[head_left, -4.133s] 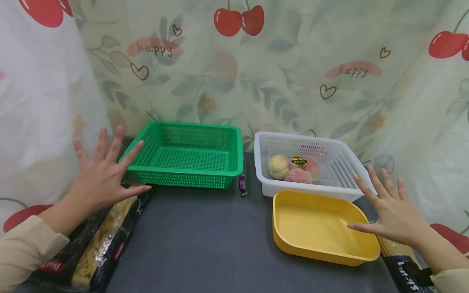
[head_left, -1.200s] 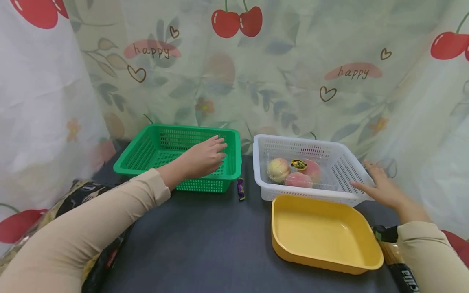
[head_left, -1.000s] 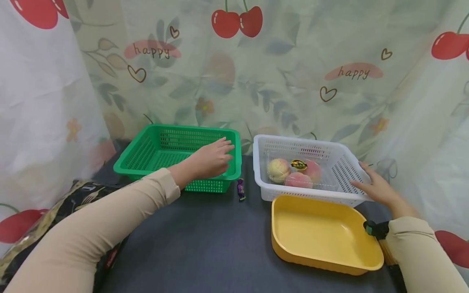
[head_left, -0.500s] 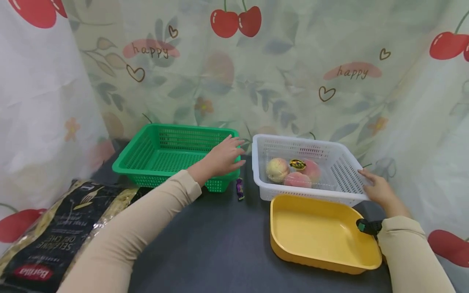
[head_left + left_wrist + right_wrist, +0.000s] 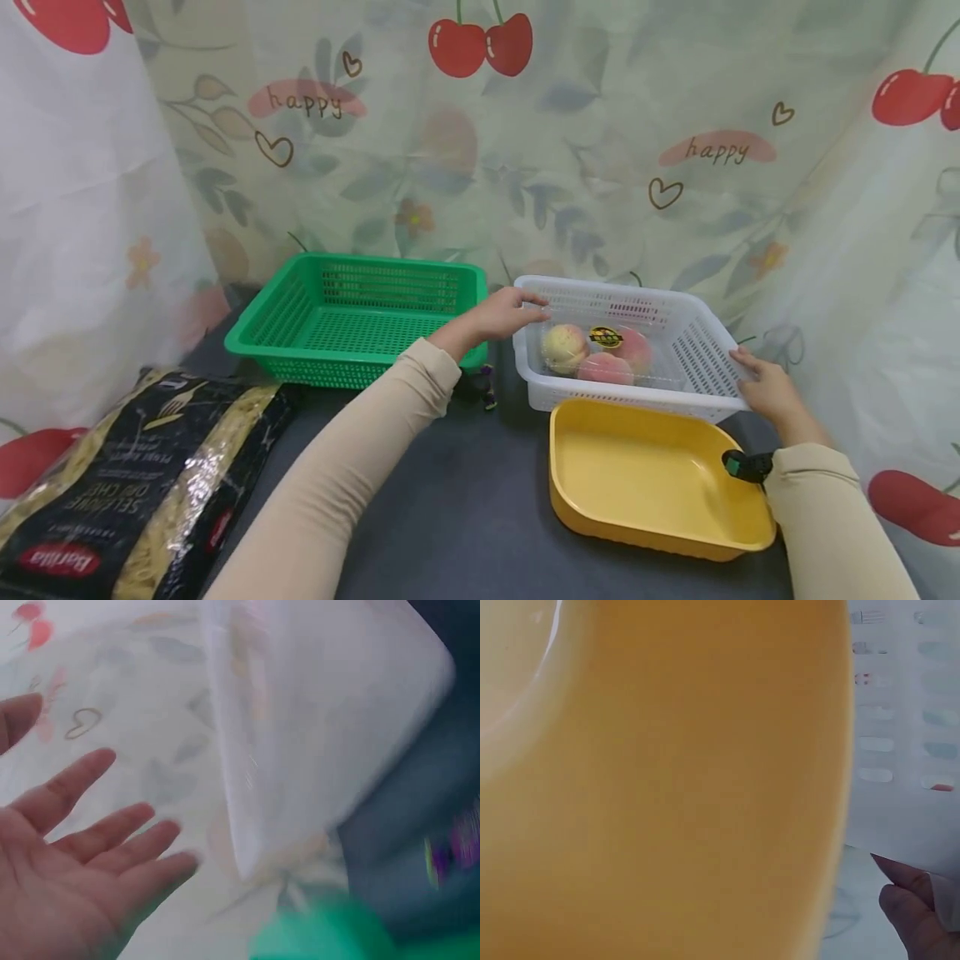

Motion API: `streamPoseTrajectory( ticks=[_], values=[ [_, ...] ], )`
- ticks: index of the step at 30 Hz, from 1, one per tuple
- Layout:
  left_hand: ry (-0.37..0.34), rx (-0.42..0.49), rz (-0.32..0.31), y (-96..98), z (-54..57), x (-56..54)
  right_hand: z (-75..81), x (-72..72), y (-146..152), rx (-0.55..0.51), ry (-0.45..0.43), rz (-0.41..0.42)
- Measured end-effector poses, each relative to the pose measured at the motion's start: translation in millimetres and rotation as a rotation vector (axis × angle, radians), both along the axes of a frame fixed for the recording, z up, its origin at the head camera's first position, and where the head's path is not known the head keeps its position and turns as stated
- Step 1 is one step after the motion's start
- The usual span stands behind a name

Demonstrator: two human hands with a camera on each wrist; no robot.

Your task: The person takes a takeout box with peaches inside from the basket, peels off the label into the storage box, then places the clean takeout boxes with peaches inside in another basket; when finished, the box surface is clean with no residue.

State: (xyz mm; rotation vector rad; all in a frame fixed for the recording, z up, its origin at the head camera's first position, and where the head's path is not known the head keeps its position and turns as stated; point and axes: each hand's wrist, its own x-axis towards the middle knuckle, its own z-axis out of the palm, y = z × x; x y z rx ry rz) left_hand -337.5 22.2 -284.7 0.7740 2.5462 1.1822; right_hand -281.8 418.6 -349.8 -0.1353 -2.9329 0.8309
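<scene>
Behind everything hangs a pale curtain (image 5: pixel 555 192) printed with cherries, leaves and hearts; the word "happy" reads clearly on it twice, at eleven and at one o'clock from the wearer. Below lies a dark grey tabletop (image 5: pixel 427 508). Between nine and ten o'clock is a black Barilla pasta bag (image 5: pixel 142 492), its red oval logo upside down to the wearer; the inverted lines above seem to read "SELEZIONE" and "ORO CHEF", with smaller print too fine to make out. A green basket (image 5: pixel 360 325) stands at eleven o'clock. At one o'clock sits the white basket (image 5: pixel 697 346), with a yellow tray (image 5: pixel 652 475) just in front, at two. The right hand (image 5: pixel 772 396) grips the white basket's rim at its three o'clock end. The left hand (image 5: pixel 506 317) is open, fingers extended, near the basket's ten o'clock corner; the left wrist view shows it apart from the plastic. Inside the white basket rests a clear pack (image 5: pixel 667 375) of peaches (image 5: pixel 605 368), its black-and-yellow label (image 5: pixel 606 337) too small to read. At twelve o'clock lies a purple-wrapped candy (image 5: pixel 490 402), its print illegible.
</scene>
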Motion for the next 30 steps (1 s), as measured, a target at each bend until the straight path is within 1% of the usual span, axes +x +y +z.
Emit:
streamPoseTrajectory(
  ticks=[2, 4, 5, 7, 9, 12, 14, 19, 21, 23, 26, 28, 30],
  values=[
    [-0.13, 0.114, -0.019, 6.5, 2.5, -0.2, -0.2, 0.0, -0.5, -0.002, -0.007, -0.002],
    [-0.254, 0.223, -0.01, 15.1, 3.5, -1.0, -0.5, -0.1, -0.6, -0.004, -0.013, -0.002],
    [-0.304, 0.271, 0.005, 19.7, 3.6, -1.1, -0.7, -0.2, -0.5, -0.006, -0.015, -0.003],
    [-0.376, 0.333, 0.069, 29.4, 2.1, -1.7, -1.0, -0.6, 0.0, -0.008, -0.014, -0.004],
    [-0.417, 0.354, 0.137, 37.7, -0.8, -2.5, -1.4, -0.8, 0.7, -0.008, -0.011, -0.003],
    [-0.449, 0.352, 0.205, 45.9, -8.2, -5.0, -1.6, -0.9, -0.4, -0.019, -0.008, -0.004],
    [-0.462, 0.352, 0.229, 49.3, -13.7, -6.9, -1.6, -0.9, -1.5, -0.028, -0.008, -0.005],
    [-0.508, 0.403, 0.272, 56.2, -26.2, -12.0, -2.0, -0.5, -2.9, -0.049, -0.008, -0.015],
    [-0.512, 0.388, 0.303, 59.2, -30.0, -13.0, -2.4, -0.6, -2.8, -0.054, -0.009, -0.017],
    [-0.507, 0.367, 0.316, 62.6, -33.7, -13.8, -3.0, -1.0, -2.2, -0.058, -0.007, -0.018],
    [-0.468, 0.351, 0.317, 67.4, -37.7, -13.6, -3.3, -1.3, -1.3, -0.075, -0.007, -0.023],
    [-0.466, 0.39, 0.302, 71.3, -40.4, -12.7, -3.2, -1.5, -0.4, -0.085, -0.01, -0.029],
    [-0.477, 0.422, 0.311, 75.5, -42.9, -10.7, -2.8, -1.8, 1.0, -0.092, -0.015, -0.037]
  ],
)
